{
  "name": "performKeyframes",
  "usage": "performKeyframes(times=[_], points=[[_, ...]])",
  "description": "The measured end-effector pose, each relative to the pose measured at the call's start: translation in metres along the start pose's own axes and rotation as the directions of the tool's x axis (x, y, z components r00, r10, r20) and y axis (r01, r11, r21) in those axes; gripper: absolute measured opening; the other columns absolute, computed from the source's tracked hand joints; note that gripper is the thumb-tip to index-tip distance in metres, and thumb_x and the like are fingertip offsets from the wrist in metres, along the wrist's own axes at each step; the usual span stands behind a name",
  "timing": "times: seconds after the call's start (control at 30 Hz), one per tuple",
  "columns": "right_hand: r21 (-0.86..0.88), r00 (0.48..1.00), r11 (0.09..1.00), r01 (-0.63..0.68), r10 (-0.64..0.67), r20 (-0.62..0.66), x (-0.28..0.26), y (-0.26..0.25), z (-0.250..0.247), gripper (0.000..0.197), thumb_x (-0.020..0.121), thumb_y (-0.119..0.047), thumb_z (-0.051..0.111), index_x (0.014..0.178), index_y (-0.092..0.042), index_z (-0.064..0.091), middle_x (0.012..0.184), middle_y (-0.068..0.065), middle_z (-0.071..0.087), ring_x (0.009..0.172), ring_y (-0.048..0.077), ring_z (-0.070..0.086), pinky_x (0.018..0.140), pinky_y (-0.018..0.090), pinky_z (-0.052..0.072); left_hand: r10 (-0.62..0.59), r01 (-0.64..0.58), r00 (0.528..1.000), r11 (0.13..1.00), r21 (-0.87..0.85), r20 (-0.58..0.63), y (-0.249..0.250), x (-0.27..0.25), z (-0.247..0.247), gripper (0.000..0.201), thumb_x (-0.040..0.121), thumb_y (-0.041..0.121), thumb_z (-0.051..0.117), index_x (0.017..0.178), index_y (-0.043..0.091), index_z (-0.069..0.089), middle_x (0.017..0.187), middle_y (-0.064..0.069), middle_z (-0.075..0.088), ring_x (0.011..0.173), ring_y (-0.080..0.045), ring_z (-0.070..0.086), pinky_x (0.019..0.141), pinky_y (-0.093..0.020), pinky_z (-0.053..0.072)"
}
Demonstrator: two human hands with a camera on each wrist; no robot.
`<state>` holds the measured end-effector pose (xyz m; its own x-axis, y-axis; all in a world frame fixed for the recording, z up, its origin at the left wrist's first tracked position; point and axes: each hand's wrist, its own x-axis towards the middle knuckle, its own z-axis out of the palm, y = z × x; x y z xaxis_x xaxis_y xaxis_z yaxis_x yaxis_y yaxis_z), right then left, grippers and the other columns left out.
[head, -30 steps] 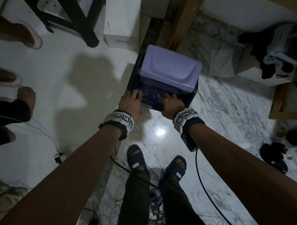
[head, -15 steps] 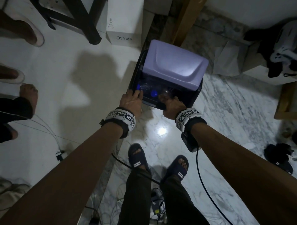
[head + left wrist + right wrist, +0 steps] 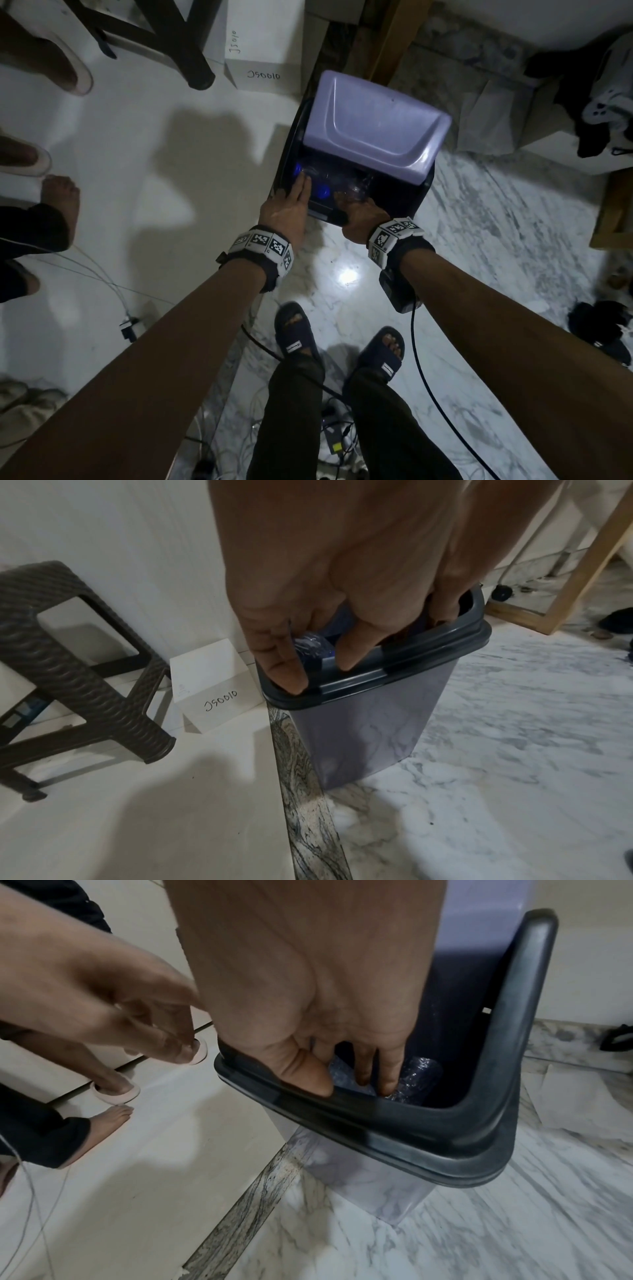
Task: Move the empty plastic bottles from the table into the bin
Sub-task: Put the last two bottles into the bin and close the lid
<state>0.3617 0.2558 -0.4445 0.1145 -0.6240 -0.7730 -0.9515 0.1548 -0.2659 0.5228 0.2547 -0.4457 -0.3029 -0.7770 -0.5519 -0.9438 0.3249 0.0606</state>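
The bin [image 3: 288, 154] stands on the floor with a dark rim and a lilac swing lid [image 3: 373, 126] tipped back. Inside its opening lie clear crumpled bottles [image 3: 359, 185] with blue caps [image 3: 322, 193]. My left hand [image 3: 301, 186] reaches over the near left corner of the rim, fingers straight, touching a blue-capped bottle [image 3: 313, 649]. My right hand [image 3: 342, 198] reaches in at the near edge. Its fingers [image 3: 388, 1080] point down and press on a crumpled bottle [image 3: 419, 1074]. Neither hand is curled round anything.
A dark woven stool [image 3: 78, 669] and a white box [image 3: 212, 685] marked with writing stand left of the bin. A wooden frame [image 3: 394, 37] leans behind it. Other people's feet [image 3: 58, 202] are at the far left. Cables [image 3: 445, 411] trail by my sandalled feet.
Both hands have pushed slightly further into the bin opening, and the bottles sit lower under the lid. My left fingers have straightened over the blue-capped bottle.
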Motion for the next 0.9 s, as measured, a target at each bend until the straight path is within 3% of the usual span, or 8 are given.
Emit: performKeyframes(times=[0.27,0.37,0.43,0.57,0.63,0.73,0.8,0.9], points=[[0.048,0.999,0.999,0.01,-0.008,-0.031,-0.003,0.003,-0.003,0.071,0.087,-0.014,0.049,0.152,-0.028,0.022,0.154,0.011,0.035,0.141,0.036,0.033,0.115,0.039,0.03,-0.023,0.022,0.998,1.0,0.018,0.064,0.0,0.01,-0.01,0.092,0.087,0.016,0.059,0.153,0.011,-0.005,0.162,-0.001,-0.01,0.126,-0.03,0.042,0.078,-0.036,0.044],[0.045,0.998,0.998,0.043,-0.041,-0.039,0.002,0.004,0.0,0.072,0.085,-0.021,0.052,0.152,-0.027,0.024,0.155,0.007,0.034,0.14,0.033,0.037,0.113,0.036,0.032,-0.027,0.032,0.988,0.999,-0.03,0.155,-0.001,0.014,-0.014,0.095,0.087,0.023,0.058,0.152,0.017,-0.011,0.161,0.005,-0.018,0.136,-0.031,0.037,0.089,-0.035,0.045],[0.033,0.999,0.999,0.041,-0.04,-0.03,0.006,0.003,0.002,0.072,0.087,-0.028,0.052,0.153,-0.025,0.022,0.159,0.002,0.026,0.144,0.028,0.031,0.116,0.033,0.027,-0.042,0.053,0.977,0.997,-0.048,0.207,0.001,0.017,-0.017,0.097,0.086,0.024,0.058,0.152,0.019,-0.013,0.16,0.007,-0.022,0.14,-0.029,0.033,0.096,-0.036,0.044],[-0.005,0.999,1.0,0.018,-0.018,0.05,0.019,0.0,0.006,0.076,0.091,-0.035,0.05,0.155,-0.021,0.011,0.164,-0.001,0.009,0.151,0.027,0.011,0.122,0.038,0.015,-0.048,0.062,0.966,0.997,-0.045,0.255,0.002,0.025,-0.018,0.105,0.079,0.023,0.063,0.152,0.019,-0.013,0.16,0.006,-0.022,0.131,-0.03,0.044,0.086,-0.035,0.045],[-0.02,0.997,1.0,0.021,-0.02,0.072,0.023,-0.002,0.005,0.077,0.091,-0.033,0.051,0.155,-0.02,0.009,0.164,-0.001,0.008,0.151,0.028,0.009,0.122,0.039,0.014,-0.051,0.059,0.958,0.998,-0.018,0.282,0.001,0.028,-0.018,0.107,0.079,0.025,0.065,0.152,0.018,-0.013,0.16,0.005,-0.02,0.135,-0.031,0.04,0.091,-0.036,0.045],[-0.03,0.997,1.0,0.009,-0.007,0.083,0.03,-0.006,0.004,0.077,0.09,-0.026,0.053,0.155,-0.021,0.013,0.162,0.004,0.018,0.149,0.03,0.015,0.121,0.04,0.019,-0.068,0.069,0.953,0.998,0.007,0.295,-0.002,0.033,-0.022,0.103,0.082,0.024,0.062,0.152,0.017,-0.013,0.161,0.003,-0.017,0.137,-0.031,0.038,0.1,-0.039,0.042],[0.005,0.995,1.0,-0.027,0.027,0.095,0.035,-0.012,0.006,0.075,0.088,-0.023,0.056,0.153,-0.022,0.02,0.156,0.011,0.03,0.144,0.034,0.028,0.117,0.042,0.028,-0.075,0.074,0.956,0.997,0.012,0.285,-0.004,0.038,-0.024,0.101,0.083,0.022,0.06,0.152,0.015,-0.013,0.162,0.001,-0.014,0.13,-0.031,0.047,0.093,-0.039,0.045],[0.011,0.995,0.998,-0.054,0.053,0.081,0.041,-0.017,0.012,0.068,0.087,-0.024,0.06,0.147,-0.016,0.031,0.144,0.017,0.045,0.131,0.036,0.046,0.105,0.036,0.039,-0.072,0.075,0.96,0.997,-0.001,0.272,-0.006,0.044,-0.025,0.107,0.079,0.021,0.063,0.151,0.014,-0.017,0.163,-0.003,-0.004,0.119,-0.029,0.056,0.084,-0.039,0.048]])
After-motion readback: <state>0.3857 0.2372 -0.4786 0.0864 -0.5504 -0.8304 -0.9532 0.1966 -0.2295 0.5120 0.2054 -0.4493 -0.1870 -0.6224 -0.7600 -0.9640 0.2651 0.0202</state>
